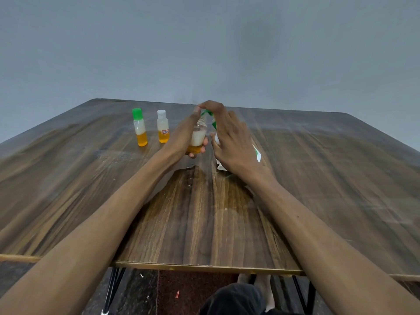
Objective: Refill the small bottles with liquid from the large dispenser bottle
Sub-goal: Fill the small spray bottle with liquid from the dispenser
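My left hand [185,135] grips a small clear bottle [197,138] with orange liquid at its bottom and white foam above, tilted toward the pump. My right hand [229,137] rests over the large dispenser bottle [255,152], fingers curled on its green pump head [205,113], which sits right above the small bottle's mouth. The white and green dispenser body is mostly hidden behind my right hand. Two other small bottles stand to the left: one with a green cap [139,127] and one with a white cap [163,126], both holding orange liquid and foam.
All of this is on a dark wood-grain table [204,212] with a grey wall behind. The table's near edge crosses the lower view, with black metal legs [112,289] and the floor below it.
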